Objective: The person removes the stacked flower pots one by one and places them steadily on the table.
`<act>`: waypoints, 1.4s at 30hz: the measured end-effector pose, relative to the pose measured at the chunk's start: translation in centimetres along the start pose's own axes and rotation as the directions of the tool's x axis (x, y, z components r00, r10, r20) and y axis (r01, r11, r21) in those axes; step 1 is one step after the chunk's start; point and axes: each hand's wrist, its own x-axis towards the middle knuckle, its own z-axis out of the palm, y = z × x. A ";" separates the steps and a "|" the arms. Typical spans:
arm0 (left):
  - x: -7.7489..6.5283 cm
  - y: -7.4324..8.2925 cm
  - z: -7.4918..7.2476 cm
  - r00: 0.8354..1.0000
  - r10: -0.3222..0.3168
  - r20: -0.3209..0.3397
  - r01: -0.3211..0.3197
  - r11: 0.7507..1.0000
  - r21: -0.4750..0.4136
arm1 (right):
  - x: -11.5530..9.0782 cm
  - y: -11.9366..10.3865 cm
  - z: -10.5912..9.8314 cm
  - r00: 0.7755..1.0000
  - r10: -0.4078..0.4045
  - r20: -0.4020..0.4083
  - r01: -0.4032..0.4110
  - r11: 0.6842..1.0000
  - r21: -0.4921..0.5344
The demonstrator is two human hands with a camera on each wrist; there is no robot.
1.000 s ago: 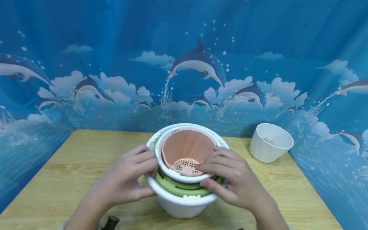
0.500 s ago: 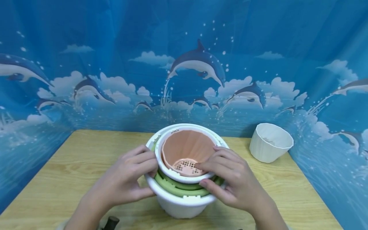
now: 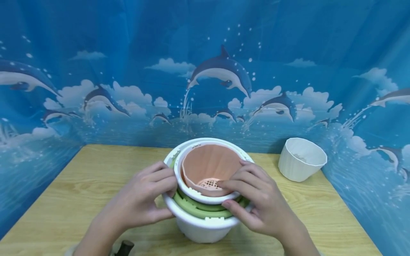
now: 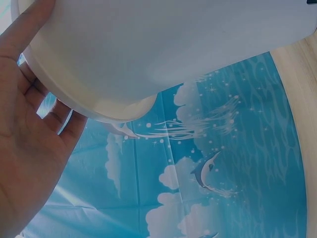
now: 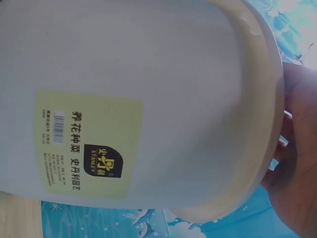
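A stack of nested plastic flowerpots stands in the middle of the table. Outermost is a large white flowerpot (image 3: pixel 205 233), then green flowerpots (image 3: pixel 200 213), a smaller white flowerpot (image 3: pixel 189 192) and an orange flowerpot (image 3: pixel 209 165) with a mesh bottom. My left hand (image 3: pixel 144 199) grips the large pot's rim on the left, fingers over it and thumb below. From the right, my right hand (image 3: pixel 256 199) reaches its fingers into the orange pot and pinches its wall, thumb by the smaller white rim. The right wrist view shows a yellow-green label (image 5: pixel 89 144) on the large pot.
An off-white fluted flowerpot (image 3: pixel 301 160) stands at the table's back right. The wooden table (image 3: pixel 96 177) ends at a blue dolphin-print curtain (image 3: pixel 205 71) behind and to both sides. A dark cylindrical object (image 3: pixel 125 247) shows beside the left forearm.
The orange flowerpot has risen and tipped slightly within the stack, so more of its near outer wall shows. My hands have hardly moved.
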 end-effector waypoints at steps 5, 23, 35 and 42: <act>-0.1 0.0 0.0 0.999 -0.022 0.024 0.022 1.000 -0.007 | -0.1 -0.3 0.0 1.000 0.026 -0.015 -0.026 1.000 -0.011; 0.1 -0.1 0.2 0.999 0.031 -0.033 -0.032 0.999 -0.011 | 0.1 -0.5 -0.2 0.999 0.039 -0.035 -0.040 0.999 -0.016; 0.0 -0.2 0.2 0.999 0.031 -0.043 -0.032 0.999 -0.010 | 0.3 -0.5 -0.6 0.997 0.002 -0.079 -0.005 0.999 -0.047; 0.0 -0.1 0.0 1.000 0.012 -0.027 -0.013 1.000 -0.018 | 0.2 -0.2 -0.7 0.994 0.001 -0.107 -0.004 1.000 -0.024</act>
